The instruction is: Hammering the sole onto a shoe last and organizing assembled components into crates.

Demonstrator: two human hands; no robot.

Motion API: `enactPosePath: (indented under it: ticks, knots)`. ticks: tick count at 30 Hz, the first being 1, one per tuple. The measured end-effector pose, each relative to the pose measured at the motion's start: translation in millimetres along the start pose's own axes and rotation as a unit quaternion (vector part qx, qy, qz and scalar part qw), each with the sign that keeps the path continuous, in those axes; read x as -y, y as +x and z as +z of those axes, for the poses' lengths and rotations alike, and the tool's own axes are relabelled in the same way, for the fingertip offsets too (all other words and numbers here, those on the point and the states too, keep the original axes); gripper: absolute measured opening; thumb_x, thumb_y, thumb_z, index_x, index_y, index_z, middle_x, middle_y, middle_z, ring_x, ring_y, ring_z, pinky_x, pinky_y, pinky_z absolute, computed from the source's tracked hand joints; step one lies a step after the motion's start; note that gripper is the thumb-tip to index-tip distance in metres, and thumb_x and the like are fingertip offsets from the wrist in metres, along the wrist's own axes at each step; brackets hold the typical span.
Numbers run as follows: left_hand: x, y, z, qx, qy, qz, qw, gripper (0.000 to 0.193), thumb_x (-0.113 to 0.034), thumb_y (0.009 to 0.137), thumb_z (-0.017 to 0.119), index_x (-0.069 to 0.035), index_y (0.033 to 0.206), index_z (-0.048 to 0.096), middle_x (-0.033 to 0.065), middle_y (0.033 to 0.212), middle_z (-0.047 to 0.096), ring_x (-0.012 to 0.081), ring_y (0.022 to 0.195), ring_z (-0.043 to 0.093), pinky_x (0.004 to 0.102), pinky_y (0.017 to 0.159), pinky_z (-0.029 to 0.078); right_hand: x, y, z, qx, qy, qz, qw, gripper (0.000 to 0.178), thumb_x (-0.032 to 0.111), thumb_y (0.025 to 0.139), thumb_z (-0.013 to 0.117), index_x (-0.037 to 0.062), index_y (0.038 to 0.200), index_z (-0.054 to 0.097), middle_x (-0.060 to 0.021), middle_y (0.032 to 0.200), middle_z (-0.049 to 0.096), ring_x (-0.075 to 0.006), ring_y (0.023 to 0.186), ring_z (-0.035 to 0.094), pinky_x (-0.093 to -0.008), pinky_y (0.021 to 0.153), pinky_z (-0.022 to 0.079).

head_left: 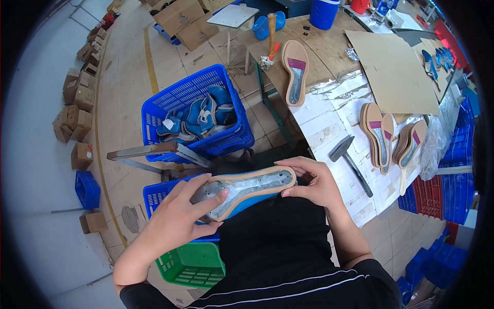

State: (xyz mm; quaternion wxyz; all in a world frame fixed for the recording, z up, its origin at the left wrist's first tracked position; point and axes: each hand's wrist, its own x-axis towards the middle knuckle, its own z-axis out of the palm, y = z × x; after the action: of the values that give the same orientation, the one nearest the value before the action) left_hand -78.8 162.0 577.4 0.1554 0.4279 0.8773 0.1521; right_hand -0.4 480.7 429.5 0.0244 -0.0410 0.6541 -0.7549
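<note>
Both hands hold a shoe on its last (pixel 252 189), bottom side up, in front of my body. Its underside is grey and shiny with small dark holes, edged by a tan rim, and blue upper shows along the lower side. My left hand (pixel 177 213) grips the wider end, fingers across the underside and thumb toward the near edge. At the narrow end, my right hand (pixel 314 183) pinches the rim between thumb and fingers. A hammer (pixel 358 173) lies on the white-covered table to the right of that hand.
Tan soles stand upright (pixel 295 72) and in stacks (pixel 373 135) on the table (pixel 329 121). A blue crate (pixel 239 123) of blue shoe parts is ahead left, by a metal bar (pixel 141 150). A green basket (pixel 193 262) sits low left. Cardboard (pixel 396 74) covers the table's far right.
</note>
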Motion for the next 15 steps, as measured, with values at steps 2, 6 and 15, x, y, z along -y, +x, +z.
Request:
enactPosePath:
  ticks: [2, 6, 15]
  knots:
    - [-1.2, -0.6, 0.0, 0.0, 0.009, -0.002, 1.0, 0.067, -0.024, 0.075, 0.095, -0.024, 0.138, 0.075, 0.0199, 0.147, 0.057, 0.0375, 0.121, 0.066, 0.0446, 0.099, 0.06, -1.7, -0.5, 0.0, 0.0, 0.005, 0.008, 1.0, 0.065, 0.002, 0.079, 0.094, -0.0019, 0.139, 0.07, -0.0129, 0.129, 0.072, -0.0226, 0.122, 0.072, -0.0346, 0.108, 0.057]
    - [-0.9, -2.8, 2.5, 0.004, 0.011, -0.008, 1.0, 0.066, -0.023, 0.075, 0.095, -0.026, 0.138, 0.075, 0.0206, 0.147, 0.056, 0.038, 0.118, 0.066, 0.0442, 0.096, 0.061, -12.2, -3.2, 2.0, -0.009, 0.021, 0.011, 1.0, 0.067, 0.004, 0.078, 0.094, -0.0006, 0.141, 0.069, -0.0156, 0.136, 0.071, -0.0235, 0.126, 0.071, -0.0356, 0.109, 0.056]
    - [-0.5, -1.0, 3.2, 0.021, 0.013, -0.009, 1.0, 0.069, -0.024, 0.076, 0.095, -0.028, 0.141, 0.072, 0.021, 0.145, 0.056, 0.0357, 0.108, 0.065, 0.0436, 0.089, 0.062, -44.3, -13.9, 12.8, -0.091, 0.175, -0.012, 0.98, 0.092, 0.061, 0.098, 0.071, -0.0021, 0.159, 0.044, -0.0235, 0.145, 0.066, -0.03, 0.135, 0.065, -0.0422, 0.115, 0.05]
